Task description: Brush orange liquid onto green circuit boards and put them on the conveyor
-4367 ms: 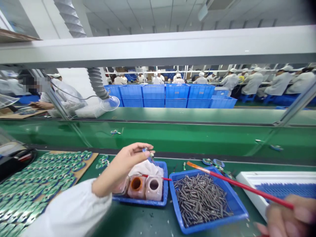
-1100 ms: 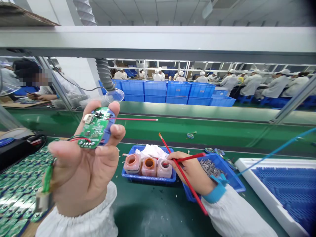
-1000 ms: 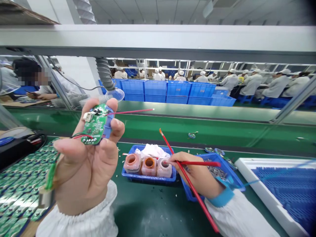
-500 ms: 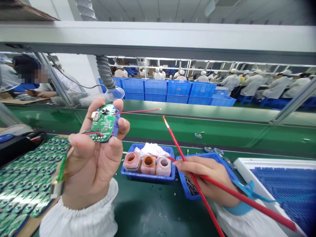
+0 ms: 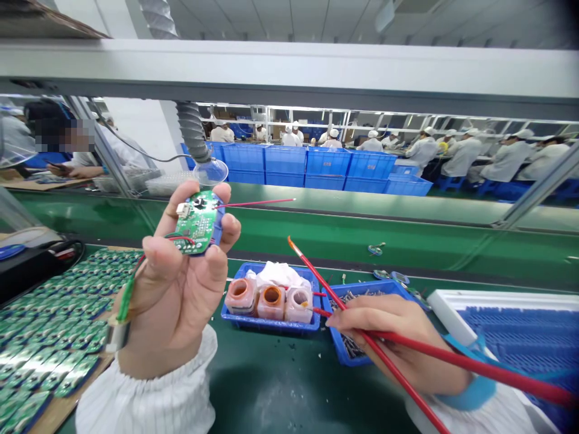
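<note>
Raised at left, my left hand (image 5: 181,289) grips a green circuit board (image 5: 199,226) by its edges. From the board a red wire (image 5: 257,203) sticks out to the right, and a green wire bundle (image 5: 126,298) with a white connector (image 5: 118,334) hangs past my thumb. In my right hand (image 5: 398,337) are two red-handled brushes. One brush (image 5: 316,274) points up left, its orange-stained tip apart from the board; the other brush (image 5: 452,355) lies across the hand, its front end by the jars. Three small jars (image 5: 272,301) sit in a blue tray (image 5: 271,326) beside white tissue (image 5: 280,274).
Rows of green boards (image 5: 58,319) cover the left side. A blue bin (image 5: 346,358) of small metal parts is under my right hand, and a white foam tray (image 5: 452,301) stands at right. A fume hose (image 5: 194,129) hangs ahead; a green conveyor (image 5: 316,235) runs behind the trays.
The brush pointing at the board has moved down and slightly left as my right hand shifted lower right. My left hand with the board has turned slightly and moved a little right.
</note>
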The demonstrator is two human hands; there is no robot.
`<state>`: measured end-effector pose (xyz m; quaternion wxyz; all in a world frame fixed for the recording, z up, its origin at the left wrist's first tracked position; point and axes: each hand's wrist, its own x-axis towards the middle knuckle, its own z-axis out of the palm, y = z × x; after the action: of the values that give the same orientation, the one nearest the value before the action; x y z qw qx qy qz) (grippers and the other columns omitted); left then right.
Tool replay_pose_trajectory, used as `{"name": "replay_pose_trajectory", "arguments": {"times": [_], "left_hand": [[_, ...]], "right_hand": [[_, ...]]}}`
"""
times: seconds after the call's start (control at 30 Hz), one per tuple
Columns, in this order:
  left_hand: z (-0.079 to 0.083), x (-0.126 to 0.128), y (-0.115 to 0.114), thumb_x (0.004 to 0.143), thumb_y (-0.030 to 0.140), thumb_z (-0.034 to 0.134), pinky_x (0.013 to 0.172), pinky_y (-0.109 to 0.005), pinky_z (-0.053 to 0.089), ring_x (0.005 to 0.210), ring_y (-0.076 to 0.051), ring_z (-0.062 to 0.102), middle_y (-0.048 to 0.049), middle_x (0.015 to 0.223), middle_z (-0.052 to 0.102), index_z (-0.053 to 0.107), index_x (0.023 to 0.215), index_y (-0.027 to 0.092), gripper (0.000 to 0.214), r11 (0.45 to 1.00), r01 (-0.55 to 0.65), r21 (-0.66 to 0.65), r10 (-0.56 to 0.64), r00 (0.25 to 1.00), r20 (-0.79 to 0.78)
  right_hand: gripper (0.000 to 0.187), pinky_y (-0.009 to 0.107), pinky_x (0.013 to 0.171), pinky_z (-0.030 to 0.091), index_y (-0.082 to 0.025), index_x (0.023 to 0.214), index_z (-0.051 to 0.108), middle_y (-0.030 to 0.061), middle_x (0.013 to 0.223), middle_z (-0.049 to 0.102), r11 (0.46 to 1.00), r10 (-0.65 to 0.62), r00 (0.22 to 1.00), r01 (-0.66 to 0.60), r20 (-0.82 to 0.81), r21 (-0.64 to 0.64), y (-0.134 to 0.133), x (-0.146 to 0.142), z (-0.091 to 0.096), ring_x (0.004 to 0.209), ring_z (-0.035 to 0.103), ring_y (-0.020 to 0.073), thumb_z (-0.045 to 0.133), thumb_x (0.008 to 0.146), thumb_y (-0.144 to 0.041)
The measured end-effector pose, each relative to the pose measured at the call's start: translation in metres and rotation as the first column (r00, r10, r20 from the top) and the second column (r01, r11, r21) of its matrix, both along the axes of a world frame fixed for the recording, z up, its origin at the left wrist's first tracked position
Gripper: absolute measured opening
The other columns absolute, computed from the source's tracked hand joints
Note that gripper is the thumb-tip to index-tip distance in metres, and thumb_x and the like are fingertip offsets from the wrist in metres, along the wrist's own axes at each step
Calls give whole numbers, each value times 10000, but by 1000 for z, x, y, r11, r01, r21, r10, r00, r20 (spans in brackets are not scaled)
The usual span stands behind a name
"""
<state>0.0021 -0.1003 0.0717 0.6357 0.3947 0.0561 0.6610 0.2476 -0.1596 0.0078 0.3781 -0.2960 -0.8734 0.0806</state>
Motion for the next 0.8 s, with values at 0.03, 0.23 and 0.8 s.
{"name": "replay_pose_trajectory", "arguments": {"times": [0.03, 0.23, 0.8], "left_hand": [[0, 1, 0, 550, 227, 946, 614, -36, 579, 787, -91, 716, -23, 1052, 732, 708, 992, 173, 505, 1000, 3, 2, -3, 1000, -6], [-3, 0, 2, 588, 251, 932, 641, -27, 576, 833, -89, 724, 12, 1081, 746, 724, 1012, 208, 474, 1000, 0, 30, 3, 997, -78], [-25, 22, 22, 626, 252, 910, 710, -133, 597, 954, -136, 710, 23, 1217, 707, 740, 1046, 322, 459, 998, 31, 47, -14, 946, -324]], "right_hand": [[190, 231, 654, 521, -232, 1092, 570, 48, 964, 700, 1000, 10, 1000, -10, 2, -11, -1, 1, 1, 797, 677, 159, 479, 975, -112], [270, 240, 658, 519, -216, 1117, 601, 18, 870, 683, 987, 90, 994, -97, -64, -125, -6, 1, 3, 730, 649, 133, 492, 932, -52], [210, 138, 506, 598, -168, 796, 684, 2, 640, 684, 889, -333, 9, 335, -943, -311, 10, 32, 18, 639, 725, 180, 821, 653, -238]]}}
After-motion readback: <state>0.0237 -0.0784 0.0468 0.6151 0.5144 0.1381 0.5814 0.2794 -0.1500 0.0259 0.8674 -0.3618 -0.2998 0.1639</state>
